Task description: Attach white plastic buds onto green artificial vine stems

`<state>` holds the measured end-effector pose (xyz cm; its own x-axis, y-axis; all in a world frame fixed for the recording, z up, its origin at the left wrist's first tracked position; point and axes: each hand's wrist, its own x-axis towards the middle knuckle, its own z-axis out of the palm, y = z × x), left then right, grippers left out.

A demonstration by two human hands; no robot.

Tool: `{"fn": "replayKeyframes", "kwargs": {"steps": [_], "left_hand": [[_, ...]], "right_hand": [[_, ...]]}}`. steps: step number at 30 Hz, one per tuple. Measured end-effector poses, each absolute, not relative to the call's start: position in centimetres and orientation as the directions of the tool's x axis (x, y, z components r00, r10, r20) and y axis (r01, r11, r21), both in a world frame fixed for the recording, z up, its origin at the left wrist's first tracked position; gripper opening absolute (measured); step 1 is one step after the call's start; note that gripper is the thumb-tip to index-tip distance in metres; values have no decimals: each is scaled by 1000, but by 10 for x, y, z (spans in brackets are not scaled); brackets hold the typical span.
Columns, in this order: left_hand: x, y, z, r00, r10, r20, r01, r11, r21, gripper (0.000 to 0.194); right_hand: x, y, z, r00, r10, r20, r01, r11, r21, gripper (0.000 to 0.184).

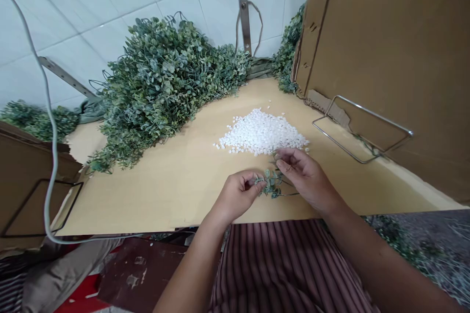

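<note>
Near the front edge of the table, my left hand point(243, 191) pinches a small artificial leaf sprig point(270, 183) with green leaves and thin dark stems. My right hand point(303, 172) is just right of it, thumb and fingers pressed together on a bit of green stem by the sprig's upper end. How that piece joins the rest is partly hidden by the fingers. Just beyond my hands lies a heap of small white plastic pieces point(259, 132). A large pile of artificial greenery point(157, 83) rises at the back left.
Cardboard boxes stand at the right point(396, 49) and the left point(29, 176). A wire frame point(362, 129) leans at the right box. A pale cable point(51, 127) hangs down on the left. Metal brackets point(245, 24) rise along the tiled wall. More greenery lies on the floor.
</note>
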<state>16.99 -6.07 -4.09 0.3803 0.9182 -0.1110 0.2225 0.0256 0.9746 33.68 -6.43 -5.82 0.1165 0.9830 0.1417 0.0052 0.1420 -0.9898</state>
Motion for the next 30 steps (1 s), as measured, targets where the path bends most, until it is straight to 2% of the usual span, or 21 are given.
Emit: {"fn": "replayKeyframes", "kwargs": {"steps": [4,7,12,14,18,20,23,25,30], "left_hand": [[167,-60,-42,369,923,-114,215,35,976,21],[167,-61,-44,364,926,-99,213,20,977,19],[160,-55,-39,395,912,-109,217,23,976,11],[152,-44,-36,359,928,-101,266,2,964,10],[136,-16,-38,129,992,5,495,-69,866,16],[130,-5,-40,122,993,-11,550,-58,833,15],[126,2,-40,156,985,-72,537,-23,843,15],[125,3,-38,106,992,-61,557,-9,830,15],[133,10,-36,41,998,42,793,-59,607,17]], "right_hand": [[334,-66,-58,13,988,153,41,153,-987,33],[330,-67,-59,6,990,144,75,143,-987,33],[330,-66,-58,-14,983,185,111,185,-976,21],[331,-65,-58,-11,985,173,114,173,-978,21],[330,-64,-61,-22,992,127,124,129,-984,25],[327,-64,-62,-20,994,106,94,107,-990,27],[324,-63,-61,-39,995,96,7,96,-995,26],[323,-63,-59,-70,993,97,-42,95,-995,25],[322,-63,-54,-81,994,68,-63,63,-996,23]]}}
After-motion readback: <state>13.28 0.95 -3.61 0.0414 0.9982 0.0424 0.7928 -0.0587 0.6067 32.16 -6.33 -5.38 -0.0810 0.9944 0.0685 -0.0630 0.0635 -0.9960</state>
